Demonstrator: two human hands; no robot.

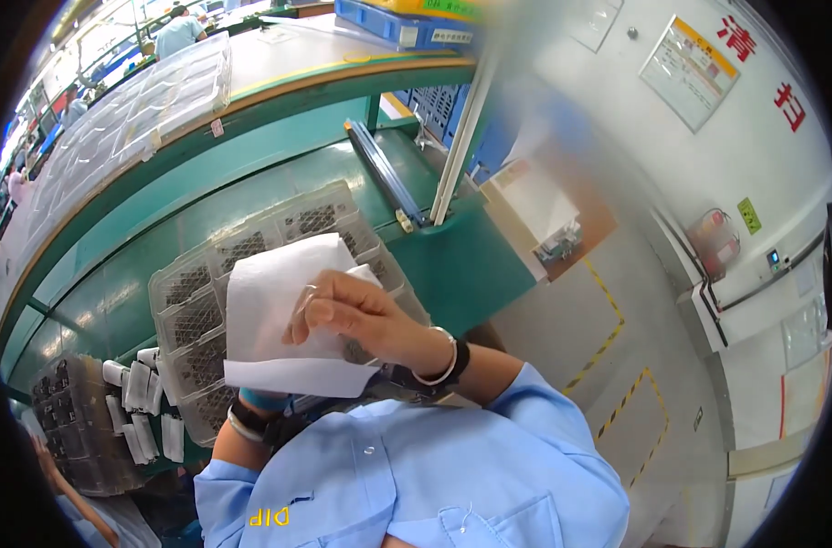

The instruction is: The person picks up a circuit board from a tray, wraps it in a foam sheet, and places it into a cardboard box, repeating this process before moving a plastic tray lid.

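Note:
A white sheet (274, 274), its lower edge folded over in a strip, is held up in front of my chest above a clear plastic compartment tray (164, 297). In front of the sheet is my right hand (347, 315), its fingers curled and pinched together. A thin clear edge shows at the fingertips, too faint to name. My left forearm (251, 420) rises to the sheet's lower left corner. The sheet covers my left hand, so its fingers are hidden. Small dark parts (192, 283) fill the tray's compartments.
Left of the tray lie several white wrapped bundles (142, 388) beside another tray of dark parts (78, 420). Another person's arm (68, 484) reaches in at lower left. Above runs a shelf (288, 96) with clear trays (174, 91). Metal rails (384, 173) lie behind; a carton (535, 210) stands right.

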